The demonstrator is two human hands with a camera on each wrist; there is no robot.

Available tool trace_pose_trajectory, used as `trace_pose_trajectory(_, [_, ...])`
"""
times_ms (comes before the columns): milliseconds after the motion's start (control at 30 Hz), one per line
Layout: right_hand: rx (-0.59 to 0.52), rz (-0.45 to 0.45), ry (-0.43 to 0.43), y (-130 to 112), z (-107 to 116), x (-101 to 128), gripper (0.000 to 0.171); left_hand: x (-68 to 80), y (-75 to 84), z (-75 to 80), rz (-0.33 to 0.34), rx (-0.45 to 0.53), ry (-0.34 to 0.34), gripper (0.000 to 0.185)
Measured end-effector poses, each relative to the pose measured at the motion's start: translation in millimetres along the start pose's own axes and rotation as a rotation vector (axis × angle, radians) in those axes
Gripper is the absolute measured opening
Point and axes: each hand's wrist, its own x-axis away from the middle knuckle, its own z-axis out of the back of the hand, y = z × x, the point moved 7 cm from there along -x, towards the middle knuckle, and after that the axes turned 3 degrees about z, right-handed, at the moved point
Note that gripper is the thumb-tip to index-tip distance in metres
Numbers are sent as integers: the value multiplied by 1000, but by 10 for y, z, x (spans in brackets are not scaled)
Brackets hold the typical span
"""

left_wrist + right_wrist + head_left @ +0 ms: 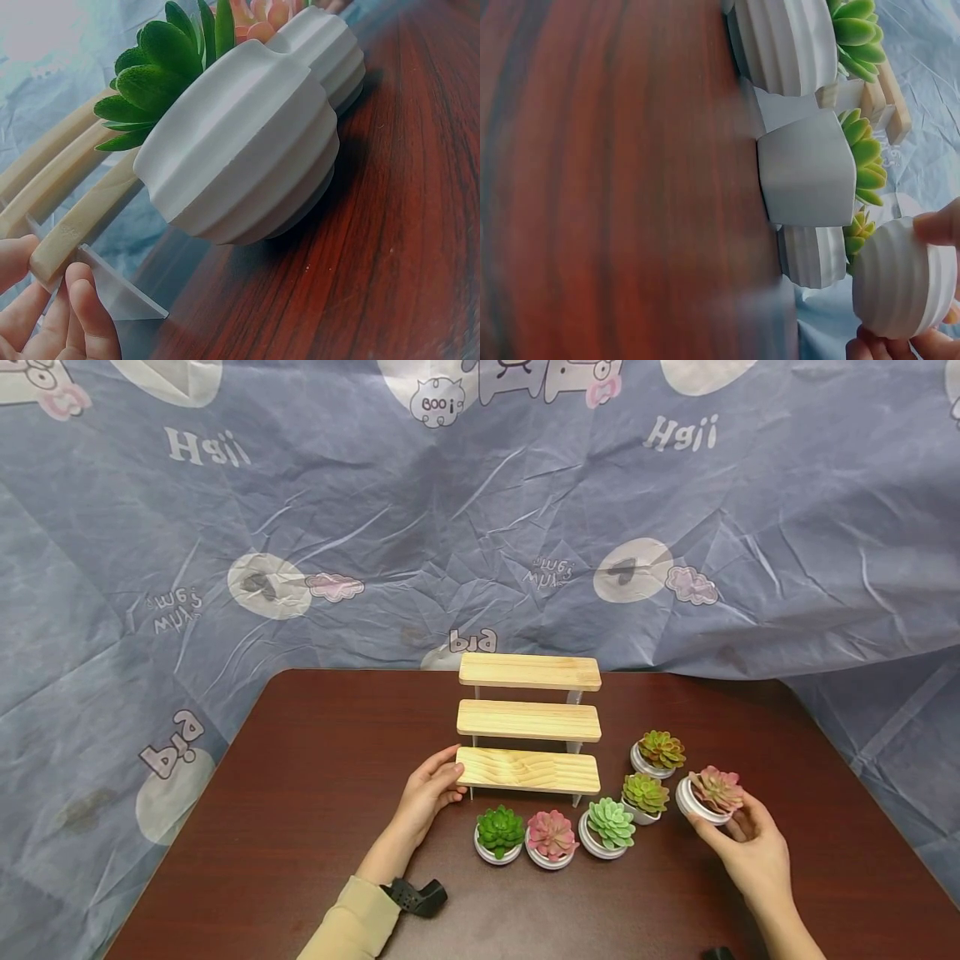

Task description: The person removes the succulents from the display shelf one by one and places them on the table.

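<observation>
My left hand pinches the left end of the lowest board on a three-tier wooden stand; the left wrist view shows thumb and fingers around the board's end, beside a clear support. In my right hand is a potted succulent with dusty pink leaves, tilted, held by its white ribbed pot above the table. Nearest the stand's front are a dark green succulent, a pink one and a mint green one. All three boards are bare.
Right of the stand, a yellow-green succulent and a reddish-green one stand close together. The brown table reaches back to a blue printed cloth that hangs behind it.
</observation>
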Motion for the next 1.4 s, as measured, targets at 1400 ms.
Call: trace_pose_trajectory(1400, [140, 27, -150, 230, -127, -17, 75, 18, -3, -5, -21, -11, 1, 55])
